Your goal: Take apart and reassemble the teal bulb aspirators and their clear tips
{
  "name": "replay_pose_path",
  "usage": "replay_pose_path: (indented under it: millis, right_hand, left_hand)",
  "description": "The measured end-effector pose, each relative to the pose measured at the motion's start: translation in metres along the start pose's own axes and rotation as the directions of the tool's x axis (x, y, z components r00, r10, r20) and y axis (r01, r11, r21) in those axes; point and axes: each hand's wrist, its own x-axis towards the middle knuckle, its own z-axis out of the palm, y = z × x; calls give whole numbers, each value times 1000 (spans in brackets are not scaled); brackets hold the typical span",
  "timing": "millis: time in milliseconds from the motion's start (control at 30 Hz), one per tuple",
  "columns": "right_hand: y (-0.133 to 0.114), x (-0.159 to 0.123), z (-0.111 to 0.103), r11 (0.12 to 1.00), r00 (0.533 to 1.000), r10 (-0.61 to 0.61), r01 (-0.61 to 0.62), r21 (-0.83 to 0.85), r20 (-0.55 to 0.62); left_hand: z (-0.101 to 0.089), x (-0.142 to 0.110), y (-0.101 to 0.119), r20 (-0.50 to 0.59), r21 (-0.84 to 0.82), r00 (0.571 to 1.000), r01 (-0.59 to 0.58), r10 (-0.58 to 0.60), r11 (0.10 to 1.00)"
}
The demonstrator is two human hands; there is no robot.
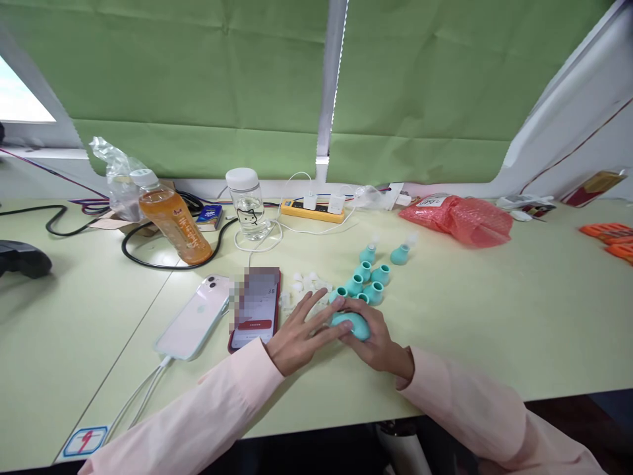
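My right hand (pixel 373 333) is wrapped around a teal squeeze bulb (pixel 357 324) lying sideways just above the table. The thumb and forefinger of my left hand (pixel 299 336) close on the same bulb, while its other fingers stretch out. The bulb's opening is hidden by the fingers. Just beyond my hands stand several open-necked teal bulbs (pixel 357 285). Farther back are two teal bulbs with clear tips, one on the left (pixel 368 254) and one on the right (pixel 399 254). Small whitish translucent pieces (pixel 304 284) lie scattered beyond my left hand.
Left of my hands lie a red-edged phone (pixel 257 310) and a pale phone (pixel 195 320) with a cable. Behind stand an orange drink bottle (pixel 173 221), a clear water bottle (pixel 248 208) and a yellow power strip (pixel 311 211). A red bubble-wrap bag (pixel 459 221) sits back right.
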Motion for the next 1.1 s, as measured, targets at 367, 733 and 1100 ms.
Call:
replay_pose_path:
  millis: [367, 733, 1100]
  right_hand:
    - [-3, 6, 1, 977, 982, 13, -52, 206, 189]
    - [-2, 7, 3, 949, 963, 105, -172, 264, 249]
    - [5, 5, 4, 1000, 991, 28, -28, 5, -133]
  left_hand:
    - [-9, 11, 5, 106, 72, 974, 192, -198, 979]
    - [-10, 7, -1, 133, -129, 980, 162, -145, 978]
    - [-7, 7, -11, -141, -408, 953, 190, -268, 893]
